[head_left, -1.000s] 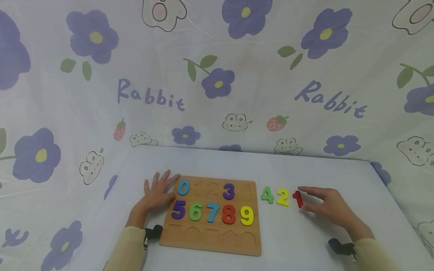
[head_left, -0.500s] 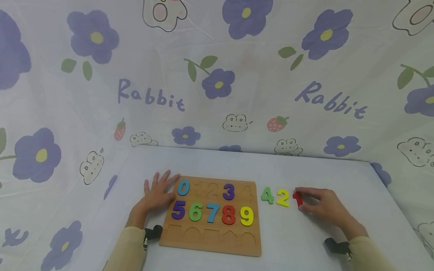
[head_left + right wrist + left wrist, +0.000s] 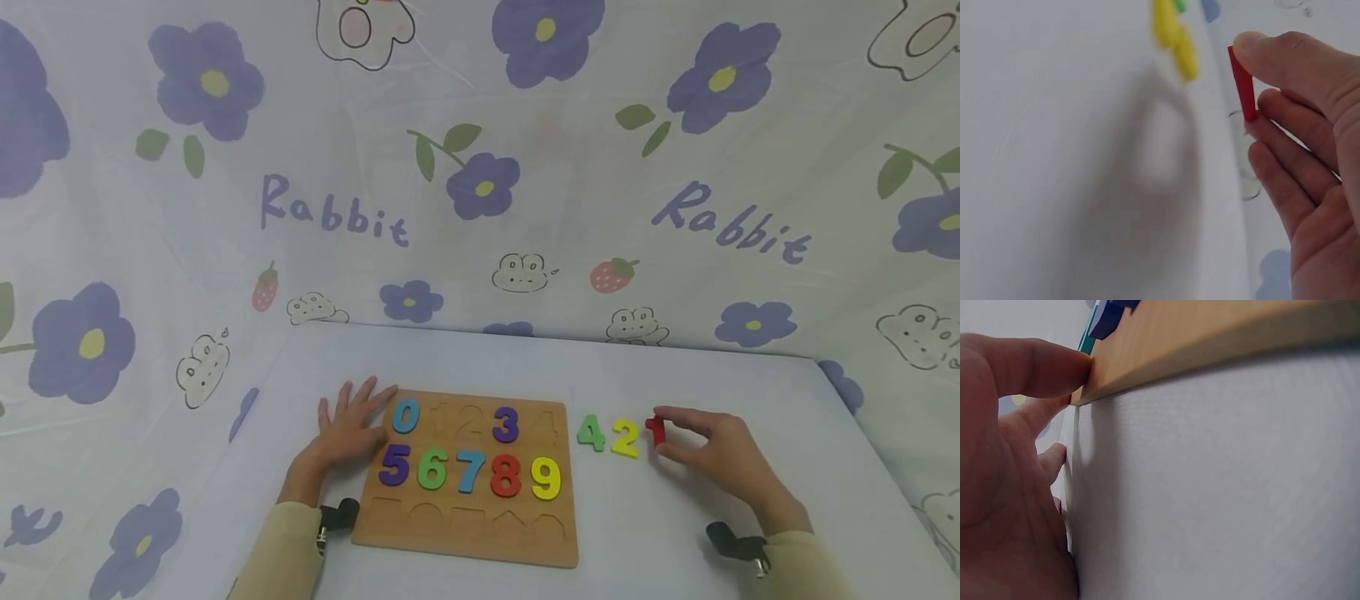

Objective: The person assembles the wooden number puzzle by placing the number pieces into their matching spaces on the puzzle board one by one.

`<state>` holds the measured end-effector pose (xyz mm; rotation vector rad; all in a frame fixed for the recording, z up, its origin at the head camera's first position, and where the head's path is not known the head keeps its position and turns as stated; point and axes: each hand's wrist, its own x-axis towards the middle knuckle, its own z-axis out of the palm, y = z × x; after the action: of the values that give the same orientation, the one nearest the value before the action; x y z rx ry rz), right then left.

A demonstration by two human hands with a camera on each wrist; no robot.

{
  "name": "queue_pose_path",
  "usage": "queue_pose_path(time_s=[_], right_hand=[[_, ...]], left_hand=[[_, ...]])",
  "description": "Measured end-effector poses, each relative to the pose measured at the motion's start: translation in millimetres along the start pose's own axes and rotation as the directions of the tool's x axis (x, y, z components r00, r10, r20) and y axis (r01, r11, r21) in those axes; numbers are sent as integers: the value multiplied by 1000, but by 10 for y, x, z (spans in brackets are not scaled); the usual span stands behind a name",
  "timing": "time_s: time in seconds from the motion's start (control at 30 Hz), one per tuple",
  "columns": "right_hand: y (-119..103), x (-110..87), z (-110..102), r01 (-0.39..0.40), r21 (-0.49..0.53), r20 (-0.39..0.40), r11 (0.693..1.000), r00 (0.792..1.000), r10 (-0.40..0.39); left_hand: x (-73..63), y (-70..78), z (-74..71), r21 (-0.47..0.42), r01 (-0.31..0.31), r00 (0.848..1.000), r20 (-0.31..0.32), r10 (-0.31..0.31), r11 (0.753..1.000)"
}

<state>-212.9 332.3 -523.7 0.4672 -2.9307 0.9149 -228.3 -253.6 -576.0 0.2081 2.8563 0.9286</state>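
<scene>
My right hand (image 3: 723, 454) pinches a red number 1 piece (image 3: 657, 432) between thumb and fingers. In the right wrist view this red piece (image 3: 1244, 84) is raised off the white table. Left of it lie a yellow number 2 (image 3: 625, 438) and a green number 4 (image 3: 591, 433). My left hand (image 3: 347, 429) rests with spread fingers at the left edge of the wooden number board (image 3: 465, 537), its thumb (image 3: 1047, 365) touching the board's side. Seated in the board are several number pieces, among them a blue 0 (image 3: 406, 416) and a purple 3 (image 3: 506, 424). Bare outlines of 1, 2 and 4 show in its top row.
Along the board's lower row run several shallow shape outlines. The white table (image 3: 645, 533) ends at the back against a hanging cloth (image 3: 570, 183) printed with flowers and rabbits. A dark wrist camera (image 3: 731, 542) sits on the right wrist.
The right hand has closed its thumb and fingers on the red 1 and lifted it off the table, shifting slightly left. The left hand and the board have stayed put.
</scene>
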Motion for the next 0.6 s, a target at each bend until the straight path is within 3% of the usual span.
queue_pose_path(time_s=[0.27,0.6], right_hand=[[-507,68,15,48,-12,-48,999,998,-48],[-1071,326,179,142,57,-83,988,987,-137]], left_hand=[[22,-21,7,2,8,1000,14,-8,1000],[41,-54,24,6,14,1000,24,-14,1000]])
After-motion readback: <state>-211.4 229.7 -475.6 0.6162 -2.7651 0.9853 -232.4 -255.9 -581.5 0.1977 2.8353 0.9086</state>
